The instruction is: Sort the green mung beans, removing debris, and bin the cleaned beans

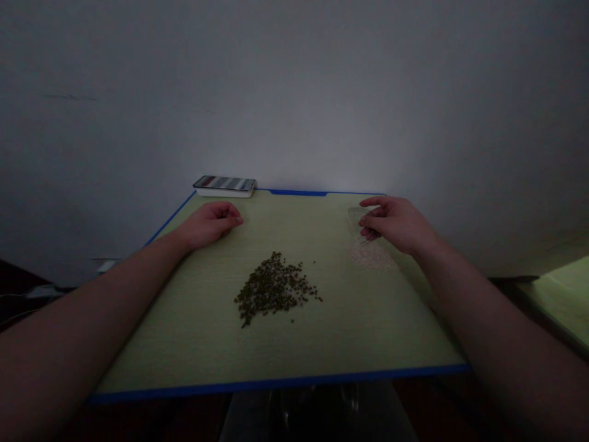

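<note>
My left hand [212,224] rests on the left side of the table, its fingers curled in and the thumb lying along them; nothing shows in it. On the right, my right hand [393,222] hovers beside a clear plastic cup [356,216], index finger stretched out and thumb apart from it. Its fingers overlap the cup's edge, and whether they touch it is unclear. Just below the cup lies a pale, thin spread of small grains [372,256]. Between my forearms, a loose heap of dark green and brown bean-like pieces [273,285] lies near the table's middle.
The pale yellow-green table [294,353] has a blue edge. A phone [225,182] lies on a white box [224,193] at the back left corner. Behind the table stands a grey wall [294,98]. White cables [43,291] show at the far left.
</note>
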Motion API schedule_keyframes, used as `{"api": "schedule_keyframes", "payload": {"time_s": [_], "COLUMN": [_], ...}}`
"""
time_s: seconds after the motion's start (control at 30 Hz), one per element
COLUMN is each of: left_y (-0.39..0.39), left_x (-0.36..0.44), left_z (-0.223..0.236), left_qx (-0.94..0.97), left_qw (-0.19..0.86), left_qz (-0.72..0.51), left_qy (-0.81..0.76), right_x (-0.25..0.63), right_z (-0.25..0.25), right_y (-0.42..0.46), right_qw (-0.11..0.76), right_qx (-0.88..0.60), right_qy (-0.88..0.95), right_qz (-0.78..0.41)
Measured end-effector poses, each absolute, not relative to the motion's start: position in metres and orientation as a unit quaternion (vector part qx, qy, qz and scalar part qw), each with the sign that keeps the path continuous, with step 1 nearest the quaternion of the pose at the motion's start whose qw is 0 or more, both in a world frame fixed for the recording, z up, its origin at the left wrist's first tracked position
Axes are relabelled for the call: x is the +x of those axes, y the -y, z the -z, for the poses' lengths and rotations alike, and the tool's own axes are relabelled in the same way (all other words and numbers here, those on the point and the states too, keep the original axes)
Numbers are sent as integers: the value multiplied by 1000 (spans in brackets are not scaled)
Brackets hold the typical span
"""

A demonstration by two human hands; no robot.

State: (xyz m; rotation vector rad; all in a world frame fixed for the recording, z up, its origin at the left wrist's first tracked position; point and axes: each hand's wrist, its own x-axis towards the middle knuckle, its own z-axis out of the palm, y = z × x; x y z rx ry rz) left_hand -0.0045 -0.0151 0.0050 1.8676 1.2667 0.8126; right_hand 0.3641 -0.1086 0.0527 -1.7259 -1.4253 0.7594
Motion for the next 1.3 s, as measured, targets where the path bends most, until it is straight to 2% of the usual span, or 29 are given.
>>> {"api": "schedule_keyframes", "payload": {"time_s": [0.43,0.77,1.1,1.3], "left_y": [19,18,19,15], "left_x": [-1,-3,-2,-4], "left_z": [-9,-8,-8,-5], "left_qx": [721,720,718,722], "left_qw": [365,370,372,369], "left_qz": [-317,-317,-315,-312], "left_qy": [-497,-494,-496,-495], "right_x": [353,322,309,312], "right_z": [-24,-34,-41,-43], "right_y": [73,93,119,127], "right_qw": [260,248,106,77], "right_qx": [-712,-625,-590,-591], "right_qy": [641,714,784,781], "right_qz": [-119,-195,-165,-185]}}
